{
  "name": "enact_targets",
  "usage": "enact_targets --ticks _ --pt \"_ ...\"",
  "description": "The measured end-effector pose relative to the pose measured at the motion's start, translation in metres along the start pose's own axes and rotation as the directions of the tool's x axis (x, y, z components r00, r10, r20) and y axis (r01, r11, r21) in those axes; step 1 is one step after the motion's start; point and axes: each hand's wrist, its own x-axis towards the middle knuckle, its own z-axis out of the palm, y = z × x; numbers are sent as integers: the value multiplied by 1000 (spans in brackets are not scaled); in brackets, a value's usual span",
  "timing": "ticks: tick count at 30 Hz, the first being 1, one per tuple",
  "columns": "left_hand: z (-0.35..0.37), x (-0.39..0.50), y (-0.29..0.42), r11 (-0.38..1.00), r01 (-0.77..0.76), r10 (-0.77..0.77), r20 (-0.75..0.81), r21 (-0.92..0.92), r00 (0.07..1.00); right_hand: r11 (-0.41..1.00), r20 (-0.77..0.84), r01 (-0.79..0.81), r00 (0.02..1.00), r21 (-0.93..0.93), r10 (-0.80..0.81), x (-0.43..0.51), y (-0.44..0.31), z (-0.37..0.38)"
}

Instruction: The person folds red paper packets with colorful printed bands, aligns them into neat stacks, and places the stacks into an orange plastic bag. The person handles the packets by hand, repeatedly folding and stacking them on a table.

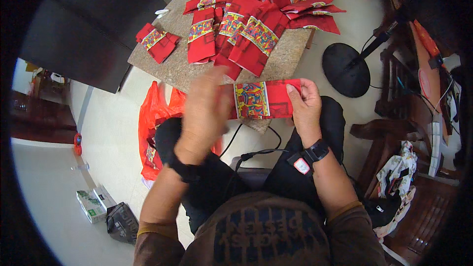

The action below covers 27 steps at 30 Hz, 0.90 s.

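Above my lap, a flat, folded red piece with a colourful figured band is stretched sideways. My right hand pinches its right end, the thumb lying on top. My left hand is motion-blurred over the left end and hides it; whether the fingers grip the piece I cannot tell. Many similar red pieces lie in an overlapping heap on the speckled stone-look tabletop beyond my hands. A smaller folded red piece rests apart at the table's left.
Left of my knee, an orange-red plastic bag holds more patterned pieces. A dark panel borders the table's left. A stand's round black base is on the floor at right, near wooden furniture. A black cable crosses my lap.
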Motion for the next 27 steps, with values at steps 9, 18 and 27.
enact_targets --ticks 9,18,27 --pt "68 -20 32 985 -134 99 286 105 953 190 561 653 738 -733 -374 -16 -19 9" --pt "55 -36 -19 994 94 -76 281 -53 957 225 593 602 797 -766 -117 -12 1 10" --pt "13 -45 -83 939 226 -268 141 259 953 147 567 581 813 -800 -129 -16 -8 10"
